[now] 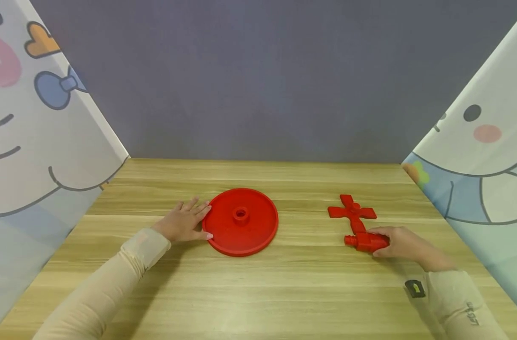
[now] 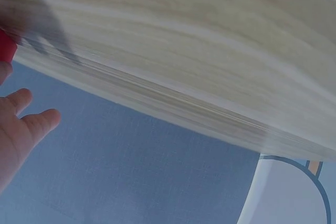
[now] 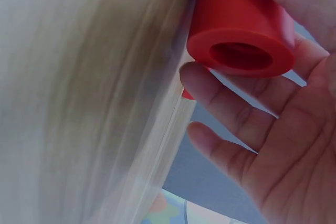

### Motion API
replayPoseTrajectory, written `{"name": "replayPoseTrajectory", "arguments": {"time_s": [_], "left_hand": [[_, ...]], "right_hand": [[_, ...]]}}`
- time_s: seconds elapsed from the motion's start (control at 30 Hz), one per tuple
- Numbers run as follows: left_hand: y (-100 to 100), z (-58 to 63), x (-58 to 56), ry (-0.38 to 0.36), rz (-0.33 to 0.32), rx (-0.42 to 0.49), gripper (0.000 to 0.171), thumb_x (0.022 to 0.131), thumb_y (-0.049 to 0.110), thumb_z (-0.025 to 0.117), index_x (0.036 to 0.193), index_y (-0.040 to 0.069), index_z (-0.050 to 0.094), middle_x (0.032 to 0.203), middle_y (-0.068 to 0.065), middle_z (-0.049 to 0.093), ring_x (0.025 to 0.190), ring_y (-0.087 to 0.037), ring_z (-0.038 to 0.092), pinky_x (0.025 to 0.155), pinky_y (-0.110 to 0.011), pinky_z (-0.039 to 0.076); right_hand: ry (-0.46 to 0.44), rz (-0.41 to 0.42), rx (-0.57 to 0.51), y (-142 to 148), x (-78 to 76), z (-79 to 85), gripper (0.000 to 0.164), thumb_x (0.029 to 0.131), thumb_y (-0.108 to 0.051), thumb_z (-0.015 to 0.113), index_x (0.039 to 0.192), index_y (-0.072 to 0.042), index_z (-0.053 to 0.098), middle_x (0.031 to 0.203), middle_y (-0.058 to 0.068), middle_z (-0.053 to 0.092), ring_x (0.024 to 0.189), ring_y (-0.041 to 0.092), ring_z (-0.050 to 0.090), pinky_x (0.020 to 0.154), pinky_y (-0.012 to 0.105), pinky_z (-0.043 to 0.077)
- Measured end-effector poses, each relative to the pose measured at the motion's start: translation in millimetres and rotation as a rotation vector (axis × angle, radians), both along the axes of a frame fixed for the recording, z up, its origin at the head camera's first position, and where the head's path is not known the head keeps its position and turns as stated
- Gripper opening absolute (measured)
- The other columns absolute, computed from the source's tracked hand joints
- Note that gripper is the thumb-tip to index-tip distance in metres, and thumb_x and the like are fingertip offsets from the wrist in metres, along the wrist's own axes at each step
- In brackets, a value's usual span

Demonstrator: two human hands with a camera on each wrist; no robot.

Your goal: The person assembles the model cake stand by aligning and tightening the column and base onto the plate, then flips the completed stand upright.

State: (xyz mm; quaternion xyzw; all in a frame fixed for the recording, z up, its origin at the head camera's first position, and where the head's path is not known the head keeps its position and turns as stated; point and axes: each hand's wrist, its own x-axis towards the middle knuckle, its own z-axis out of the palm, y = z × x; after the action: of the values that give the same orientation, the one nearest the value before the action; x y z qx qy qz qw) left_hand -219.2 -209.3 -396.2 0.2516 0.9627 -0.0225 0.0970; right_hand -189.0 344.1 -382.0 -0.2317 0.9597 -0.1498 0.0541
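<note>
A round red plate (image 1: 254, 236) with a raised rim and a hollow hub at its centre lies on the table. At its left edge, my left hand (image 1: 182, 223) touches the rim with spread, fairly straight fingers and the thumb. My right hand (image 1: 405, 243) holds a red cylindrical piece (image 1: 366, 242) sideways between thumb and fingers, its narrower ridged end pointing left. The right wrist view shows a round hole in the other end of this red cylinder (image 3: 239, 30). Just behind it lies a flat red cross-shaped piece (image 1: 349, 211), its nearest arm reaching to the cylinder in the head view.
The wood-grain table (image 1: 262, 297) ends at a plain grey backdrop (image 1: 262, 85). Cartoon-printed panels, one on the left (image 1: 71, 156) and one on the right (image 1: 509, 198), border the sides. Bare wood lies between the plate and the cross.
</note>
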Motion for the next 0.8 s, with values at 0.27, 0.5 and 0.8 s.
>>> {"name": "replayPoseTrajectory", "arguments": {"time_s": [0.27, 0.5, 0.8], "left_hand": [[0.1, 1.8, 1.5, -0.009, 0.005, 0.000, 0.093, 0.087, 0.069, 0.046, 0.150, 0.003, 0.030, 0.156, -0.015, 0.024, 0.142, -0.043, 0.014, 0.109, -0.064, 0.017], [0.4, 2.9, 1.7, 0.002, -0.004, 0.008, 0.091, 0.087, 0.067, 0.048, 0.149, 0.002, 0.031, 0.155, -0.016, 0.027, 0.141, -0.043, 0.017, 0.108, -0.065, 0.019], [0.2, 3.2, 0.7, 0.021, -0.019, -0.012, 0.090, 0.087, 0.067, 0.048, 0.148, 0.002, 0.034, 0.153, -0.016, 0.030, 0.140, -0.043, 0.021, 0.107, -0.065, 0.021]], "right_hand": [[-0.001, -0.012, 0.003, -3.0, 2.3, 1.1, 0.053, 0.066, -0.019, 0.086, 0.109, 0.005, 0.066, 0.093, 0.015, 0.068, 0.076, 0.018, 0.055, 0.066, 0.032, 0.047], [0.025, -0.019, -0.002, -6.6, 4.0, 2.8, 0.052, 0.065, -0.020, 0.086, 0.106, 0.005, 0.067, 0.091, 0.014, 0.069, 0.075, 0.018, 0.055, 0.065, 0.032, 0.047], [0.056, -0.061, -0.140, -11.6, 9.2, -0.1, 0.048, 0.067, -0.015, 0.085, 0.106, 0.006, 0.068, 0.090, 0.012, 0.069, 0.072, 0.010, 0.056, 0.063, 0.029, 0.050]]}}
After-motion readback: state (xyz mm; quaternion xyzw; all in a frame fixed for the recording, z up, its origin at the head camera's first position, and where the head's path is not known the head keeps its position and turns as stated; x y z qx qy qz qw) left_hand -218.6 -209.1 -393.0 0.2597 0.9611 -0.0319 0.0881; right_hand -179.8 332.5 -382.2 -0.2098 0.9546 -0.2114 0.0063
